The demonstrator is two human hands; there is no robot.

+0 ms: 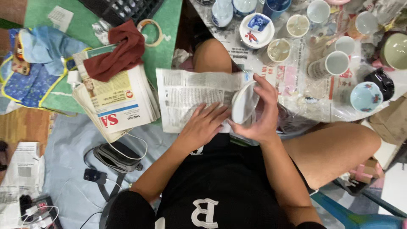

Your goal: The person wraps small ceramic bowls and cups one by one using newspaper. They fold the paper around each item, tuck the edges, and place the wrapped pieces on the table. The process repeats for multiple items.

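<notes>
- My right hand [262, 111] is curled around a white bowl [245, 103], gripping it by its rim and tipped on edge just above my lap.
- My left hand [202, 126] lies flat and open, fingers spread, on a newspaper sheet [190, 94] spread across my knee; the bowl's edge touches this sheet.
- At 1 o'clock from the bowl a white dish [256, 30] holds a small blue square saucer; beside it stand pale cups [279, 50], which look empty from above.
- At 3 o'clock a white mug [330, 65] lies on its side, and a light blue bowl [366, 96] with painted flowers sits further right, next to a black cup [380, 80].
- At 9 o'clock a stack of newspapers [121, 104] carries a dark red cloth [121, 51].
- At 8 o'clock a grey pouch [115, 156] with a white cable lies on the floor.
</notes>
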